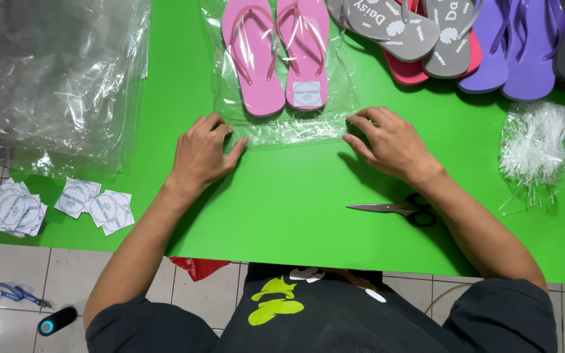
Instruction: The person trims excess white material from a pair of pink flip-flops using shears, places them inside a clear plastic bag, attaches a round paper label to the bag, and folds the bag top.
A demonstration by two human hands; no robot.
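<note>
Left hand (203,151) and right hand (392,142) press flat, gripping nothing, on clear plastic bag (282,127); crease evenly below pink foam flip-flops (277,52)

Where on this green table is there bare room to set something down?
Bare green table lies between the forearms, left of the metal scissors. Crowded: the far edge with bagged pink flip-flops, and the left with round paper labels.

Single head view, worn camera, looks steeply down over wearer's chest onto green desk (295,216). Near edge runs across lower frame, floor tiles below it; far edge out of frame. Close range, forearms fill middle.
</note>
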